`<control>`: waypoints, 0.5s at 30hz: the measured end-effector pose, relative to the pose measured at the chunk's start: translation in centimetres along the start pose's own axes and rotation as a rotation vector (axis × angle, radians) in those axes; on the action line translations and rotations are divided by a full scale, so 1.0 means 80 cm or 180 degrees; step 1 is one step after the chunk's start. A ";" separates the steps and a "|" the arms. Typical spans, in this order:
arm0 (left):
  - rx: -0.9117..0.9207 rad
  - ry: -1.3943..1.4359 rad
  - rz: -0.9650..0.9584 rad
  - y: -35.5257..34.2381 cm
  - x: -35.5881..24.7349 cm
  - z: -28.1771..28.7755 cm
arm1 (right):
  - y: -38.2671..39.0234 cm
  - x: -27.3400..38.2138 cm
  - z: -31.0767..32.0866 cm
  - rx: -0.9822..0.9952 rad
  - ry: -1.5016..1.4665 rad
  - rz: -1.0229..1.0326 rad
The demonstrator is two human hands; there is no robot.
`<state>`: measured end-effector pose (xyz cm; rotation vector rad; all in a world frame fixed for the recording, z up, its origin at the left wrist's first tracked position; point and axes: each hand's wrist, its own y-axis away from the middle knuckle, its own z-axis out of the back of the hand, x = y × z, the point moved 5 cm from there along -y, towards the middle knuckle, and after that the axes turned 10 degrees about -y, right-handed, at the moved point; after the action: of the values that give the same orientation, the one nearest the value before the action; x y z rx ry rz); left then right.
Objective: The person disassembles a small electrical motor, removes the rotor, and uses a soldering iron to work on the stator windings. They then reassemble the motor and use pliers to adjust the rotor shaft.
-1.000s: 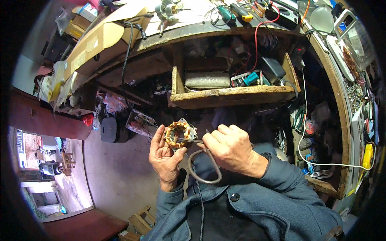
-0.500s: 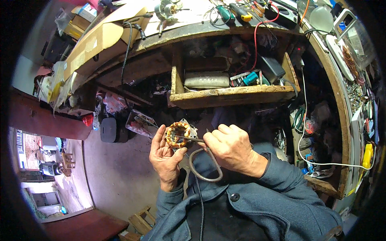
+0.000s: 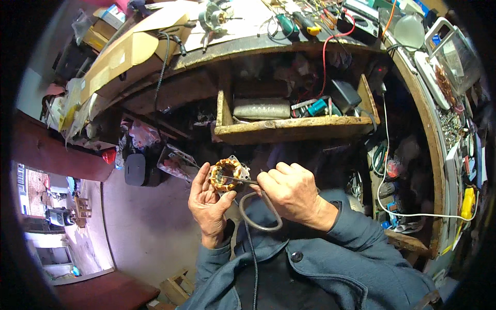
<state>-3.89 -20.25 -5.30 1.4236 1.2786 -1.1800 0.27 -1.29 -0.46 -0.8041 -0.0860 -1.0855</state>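
Note:
My left hand [image 3: 208,206] holds a small motor stator [image 3: 236,168] upright between fingers and thumb, its ring of copper windings facing left and a metal flange on its right side. My right hand [image 3: 292,194] is closed round dark iron scissors [image 3: 273,228]; a large loop handle bows out below the fist. One thin blade points left into the stator's opening. Where exactly its tip touches is too small to tell. A dark cord [image 3: 255,268] hangs down over my coat beneath the stator.
An open wooden drawer [image 3: 289,125] with a teal tool and a black box juts out ahead. Above it, the workbench [image 3: 243,45] bears a metal motor part [image 3: 213,20], screwdrivers and cables. A cardboard box [image 3: 116,62] stands left; a white cable [image 3: 413,214] runs along the cluttered right side.
The view has shifted slightly, and both hands with the stator and scissors appear a little further left. The grips look the same, and a blade still reaches into the stator.

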 end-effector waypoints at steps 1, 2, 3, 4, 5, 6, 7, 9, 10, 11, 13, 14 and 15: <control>-0.0006 0.0036 -0.0033 0.000 0.001 0.000 | 0.000 -0.004 -0.001 -0.0014 0.0010 0.0000; -0.0016 0.0070 -0.0066 0.000 0.002 0.000 | -0.001 -0.005 0.002 -0.0019 0.0034 0.0006; -0.0005 0.0036 -0.0109 -0.001 0.004 0.000 | -0.001 -0.004 0.002 -0.0030 0.0053 0.0009; -0.0004 -0.0013 -0.0126 -0.002 0.001 -0.001 | -0.001 -0.004 0.003 -0.0041 0.0070 0.0013; -0.0032 -0.0105 -0.0196 -0.003 -0.002 -0.002 | -0.003 -0.003 0.003 -0.0027 0.0075 0.0039; -0.0057 -0.0195 -0.0254 -0.002 -0.003 -0.003 | -0.001 -0.002 0.002 -0.0015 0.0034 0.0043; -0.0059 -0.0186 -0.0268 -0.003 -0.006 -0.005 | 0.000 0.000 0.000 -0.0003 -0.0007 0.0045; -0.0064 -0.0173 -0.0297 -0.003 -0.011 -0.006 | -0.001 0.000 0.001 -0.0006 -0.0027 0.0054; -0.0055 -0.0171 -0.0280 -0.003 -0.010 -0.005 | -0.004 -0.002 0.003 0.0026 -0.0021 0.0048; -0.0044 -0.0168 -0.0261 -0.003 -0.008 -0.003 | -0.007 -0.005 0.006 0.0057 -0.0013 0.0039; -0.0015 -0.0104 -0.0221 -0.004 -0.007 -0.002 | -0.007 -0.004 0.005 0.0030 -0.0002 0.0061; -0.0005 -0.0129 -0.0240 -0.004 -0.009 -0.002 | -0.007 -0.001 0.004 0.0041 -0.0032 0.0087; 0.0007 -0.0142 -0.0261 -0.004 -0.011 -0.001 | -0.006 0.001 0.003 0.0057 -0.0051 0.0115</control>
<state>-4.21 -20.25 -4.44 1.3500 1.3157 -1.2613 0.00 -1.34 0.01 -0.7956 -0.0943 -1.0428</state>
